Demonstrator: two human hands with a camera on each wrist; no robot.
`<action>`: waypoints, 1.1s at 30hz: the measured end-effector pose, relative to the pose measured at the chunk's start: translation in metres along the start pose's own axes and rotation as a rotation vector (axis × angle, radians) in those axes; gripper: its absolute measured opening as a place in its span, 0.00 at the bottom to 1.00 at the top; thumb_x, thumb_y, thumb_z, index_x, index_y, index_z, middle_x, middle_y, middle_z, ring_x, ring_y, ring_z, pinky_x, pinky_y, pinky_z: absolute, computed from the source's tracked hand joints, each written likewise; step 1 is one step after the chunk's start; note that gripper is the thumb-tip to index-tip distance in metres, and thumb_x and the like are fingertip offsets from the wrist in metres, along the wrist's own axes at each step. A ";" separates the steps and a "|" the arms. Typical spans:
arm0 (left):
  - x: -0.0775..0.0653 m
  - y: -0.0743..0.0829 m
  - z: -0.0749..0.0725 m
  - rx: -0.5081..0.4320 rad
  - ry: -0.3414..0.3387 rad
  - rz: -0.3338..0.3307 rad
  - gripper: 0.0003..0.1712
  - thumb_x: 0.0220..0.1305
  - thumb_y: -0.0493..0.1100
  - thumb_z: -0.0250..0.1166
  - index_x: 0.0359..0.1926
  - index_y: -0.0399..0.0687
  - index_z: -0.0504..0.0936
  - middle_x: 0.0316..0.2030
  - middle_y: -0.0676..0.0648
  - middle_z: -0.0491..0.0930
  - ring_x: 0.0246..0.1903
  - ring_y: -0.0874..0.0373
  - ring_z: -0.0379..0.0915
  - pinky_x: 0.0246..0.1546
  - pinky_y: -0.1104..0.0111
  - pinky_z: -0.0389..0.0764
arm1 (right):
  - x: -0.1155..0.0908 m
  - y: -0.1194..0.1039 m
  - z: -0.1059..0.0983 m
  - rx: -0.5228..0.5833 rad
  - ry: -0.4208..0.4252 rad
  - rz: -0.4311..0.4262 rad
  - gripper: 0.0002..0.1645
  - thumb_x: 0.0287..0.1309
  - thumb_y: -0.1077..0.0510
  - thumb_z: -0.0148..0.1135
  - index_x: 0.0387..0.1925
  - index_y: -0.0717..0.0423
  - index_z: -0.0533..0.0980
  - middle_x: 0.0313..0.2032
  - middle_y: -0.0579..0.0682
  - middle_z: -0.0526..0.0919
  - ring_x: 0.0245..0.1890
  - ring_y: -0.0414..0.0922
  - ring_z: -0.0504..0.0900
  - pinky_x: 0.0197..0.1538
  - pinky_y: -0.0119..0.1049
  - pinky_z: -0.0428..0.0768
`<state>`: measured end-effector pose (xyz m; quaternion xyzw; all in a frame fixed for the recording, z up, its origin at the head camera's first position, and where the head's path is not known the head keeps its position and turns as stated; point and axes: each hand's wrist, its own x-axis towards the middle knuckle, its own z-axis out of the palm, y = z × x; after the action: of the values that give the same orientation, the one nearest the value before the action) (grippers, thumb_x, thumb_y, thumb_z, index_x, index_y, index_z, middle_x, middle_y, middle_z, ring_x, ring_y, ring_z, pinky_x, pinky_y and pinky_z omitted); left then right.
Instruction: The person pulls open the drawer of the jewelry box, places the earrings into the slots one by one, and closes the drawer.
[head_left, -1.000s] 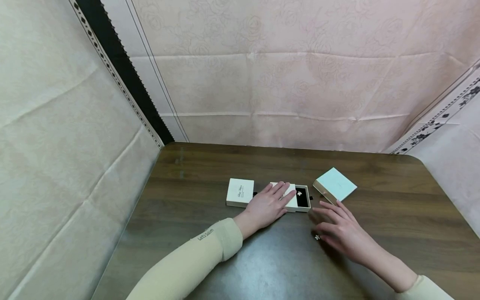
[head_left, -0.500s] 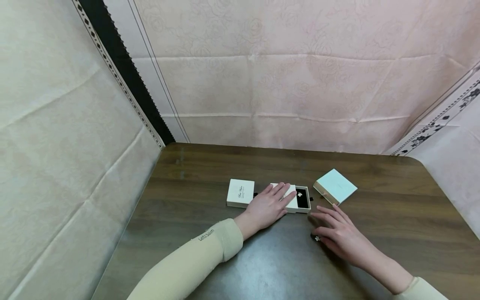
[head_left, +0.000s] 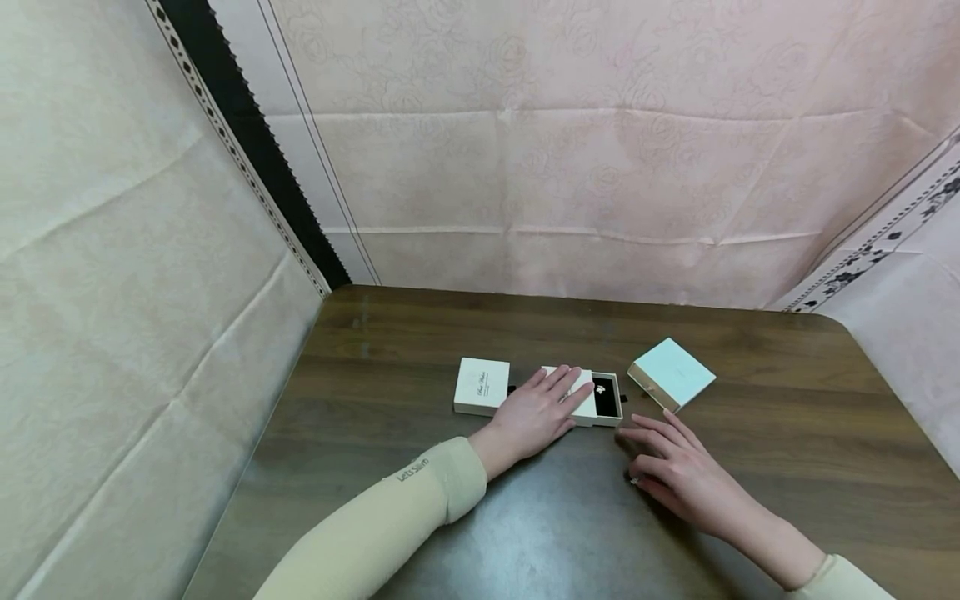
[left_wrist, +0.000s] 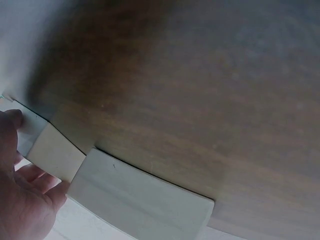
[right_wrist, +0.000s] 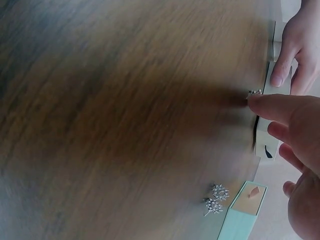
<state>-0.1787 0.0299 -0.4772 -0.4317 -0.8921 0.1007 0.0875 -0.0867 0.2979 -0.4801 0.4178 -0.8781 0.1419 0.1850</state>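
Observation:
My left hand (head_left: 528,414) rests over a white box (head_left: 582,382), fingers straight across its top and thumb along the near side. From this box's right end a drawer (head_left: 607,421) sticks out. It is lined in black and holds a small silver flower-shaped stud (head_left: 600,390). To the right and nearer, my right hand (head_left: 697,479) pinches a small silver flower-shaped earring (right_wrist: 254,93) between thumb and forefinger, low above the table; the fingertips partly cover it. The other fingers of that hand are spread.
Left of the held box stands a second white box (head_left: 481,382) with dark lettering. A mint-green box (head_left: 677,372) with a gold-coloured side sits at an angle on the right. Beside it, sparkly silver jewellery (right_wrist: 214,200) lies on the wooden table (head_left: 420,325).
My right hand has moved slightly down and towards me. The earring between its fingertips has turned, with less of its flower face showing. My left hand stays put on the white box.

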 end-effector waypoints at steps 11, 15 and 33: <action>0.000 0.000 0.002 0.012 0.014 0.002 0.35 0.85 0.61 0.50 0.85 0.61 0.59 0.83 0.49 0.59 0.81 0.56 0.56 0.78 0.61 0.64 | 0.004 -0.001 0.001 0.002 0.005 0.002 0.19 0.40 0.66 0.80 0.30 0.43 0.81 0.58 0.58 0.85 0.64 0.64 0.76 0.85 0.47 0.40; 0.000 0.000 0.001 0.018 0.013 0.003 0.35 0.85 0.61 0.50 0.85 0.60 0.58 0.83 0.48 0.58 0.81 0.56 0.56 0.78 0.61 0.64 | 0.005 0.001 0.002 0.017 0.028 -0.002 0.16 0.43 0.65 0.78 0.30 0.43 0.81 0.58 0.59 0.85 0.64 0.65 0.76 0.85 0.48 0.42; 0.001 0.000 0.003 0.007 0.035 0.005 0.35 0.85 0.60 0.51 0.85 0.59 0.60 0.82 0.48 0.60 0.80 0.55 0.58 0.77 0.60 0.65 | 0.028 0.012 -0.020 0.047 0.101 0.120 0.14 0.72 0.50 0.61 0.29 0.46 0.83 0.60 0.59 0.84 0.66 0.65 0.75 0.85 0.50 0.44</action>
<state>-0.1800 0.0301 -0.4797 -0.4355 -0.8889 0.0964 0.1040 -0.1086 0.2940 -0.4506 0.3613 -0.8875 0.1942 0.2102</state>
